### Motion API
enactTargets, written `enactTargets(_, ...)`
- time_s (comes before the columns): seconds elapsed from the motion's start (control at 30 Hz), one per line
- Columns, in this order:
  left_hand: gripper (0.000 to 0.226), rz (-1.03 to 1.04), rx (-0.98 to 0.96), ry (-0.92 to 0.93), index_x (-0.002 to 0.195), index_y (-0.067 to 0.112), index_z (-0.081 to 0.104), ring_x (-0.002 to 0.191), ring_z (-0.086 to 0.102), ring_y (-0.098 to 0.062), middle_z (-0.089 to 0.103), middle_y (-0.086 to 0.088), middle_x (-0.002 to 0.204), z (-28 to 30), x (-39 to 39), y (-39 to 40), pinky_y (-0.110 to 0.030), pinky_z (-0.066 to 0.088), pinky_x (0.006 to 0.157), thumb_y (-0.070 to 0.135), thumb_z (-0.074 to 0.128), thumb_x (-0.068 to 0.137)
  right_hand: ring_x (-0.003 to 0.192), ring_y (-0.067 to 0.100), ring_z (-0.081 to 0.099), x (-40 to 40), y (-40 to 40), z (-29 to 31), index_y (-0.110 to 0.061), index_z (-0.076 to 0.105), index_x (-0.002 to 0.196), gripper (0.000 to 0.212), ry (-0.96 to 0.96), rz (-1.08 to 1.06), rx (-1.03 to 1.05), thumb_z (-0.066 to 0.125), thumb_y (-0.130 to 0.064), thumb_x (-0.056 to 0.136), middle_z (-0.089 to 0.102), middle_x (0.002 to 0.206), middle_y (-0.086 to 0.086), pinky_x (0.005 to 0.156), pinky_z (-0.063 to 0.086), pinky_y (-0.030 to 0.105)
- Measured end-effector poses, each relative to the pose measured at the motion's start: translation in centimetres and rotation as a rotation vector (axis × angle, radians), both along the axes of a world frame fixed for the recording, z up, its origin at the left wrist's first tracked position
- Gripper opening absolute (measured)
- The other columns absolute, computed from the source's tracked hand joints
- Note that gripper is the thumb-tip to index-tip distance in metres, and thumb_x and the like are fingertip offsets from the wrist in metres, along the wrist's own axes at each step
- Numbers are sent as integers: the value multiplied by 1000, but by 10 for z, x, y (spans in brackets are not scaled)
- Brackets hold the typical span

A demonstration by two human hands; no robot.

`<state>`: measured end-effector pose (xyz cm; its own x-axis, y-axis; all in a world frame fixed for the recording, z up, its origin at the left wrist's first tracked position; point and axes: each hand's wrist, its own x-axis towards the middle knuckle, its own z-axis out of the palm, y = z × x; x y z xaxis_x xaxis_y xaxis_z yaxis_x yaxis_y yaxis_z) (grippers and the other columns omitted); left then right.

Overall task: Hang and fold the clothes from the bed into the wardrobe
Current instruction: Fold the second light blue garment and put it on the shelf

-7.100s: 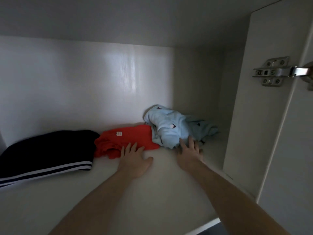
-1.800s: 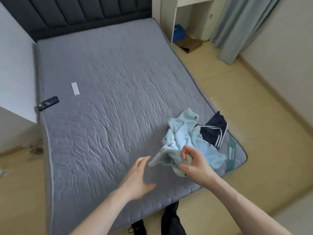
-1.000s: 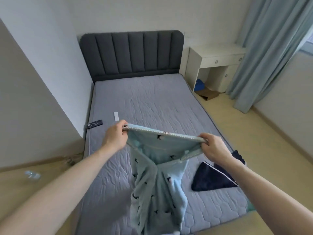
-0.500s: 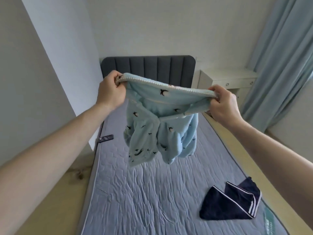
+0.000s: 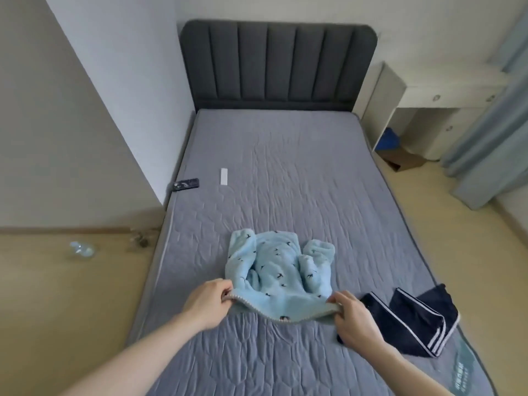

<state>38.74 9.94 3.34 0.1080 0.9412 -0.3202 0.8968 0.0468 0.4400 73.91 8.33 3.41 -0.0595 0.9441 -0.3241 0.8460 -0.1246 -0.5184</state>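
A light blue fleece garment with small dark bird prints lies spread on the grey mattress, its sleeves bunched toward the headboard. My left hand pinches the near hem at its left corner. My right hand pinches the same hem at its right corner. The hem is stretched between both hands just above the mattress. Dark navy shorts with white stripes lie crumpled to the right, close to my right hand.
A dark phone and a small white strip lie at the mattress's left side. The dark padded headboard stands at the far end. A white desk and curtain are to the right. A plastic bottle lies on the floor at left.
The blue garment, held up in the air by its hem half a second ago, has come down and now lies on the mattress. Both hands lowered with it and still pinch the hem.
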Motion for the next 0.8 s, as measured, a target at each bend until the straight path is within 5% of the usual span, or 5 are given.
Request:
enactTargets(0.3,16,-122,-539,119,74,20,55,83,54,-20,55,6,94,-201,29,-77,-28,37,68,32,60,84,92,13,57,-7,-65,-199,-29,60,101,22,-124,134,-515,50,-17,85,50,107,-12,81,47,28)
enactTargets(0.47,38,-234,-879,155,99,28,70,99,61,-15,57,10,105,-279,22,-74,-28,52,81,45,84,67,117,10,57,-1,-76,-280,-32,61,122,34,-116,197,-751,63,-36,88,54,131,-10,87,42,21)
enactTargets(0.67,28,180,-613,51,112,25,64,112,57,-19,54,1,121,-365,-4,1,-30,46,95,34,69,86,96,6,59,2,-29,-368,-27,55,132,41,-55,-79,-632,63,-27,92,54,132,-8,75,47,23)
enactTargets(0.8,47,457,-459,13,127,21,59,120,56,-24,53,-3,136,-404,-16,60,-28,41,90,40,70,85,94,5,59,-8,12,-411,-30,52,135,43,-2,-213,-505,63,-27,94,48,127,-10,61,44,21)
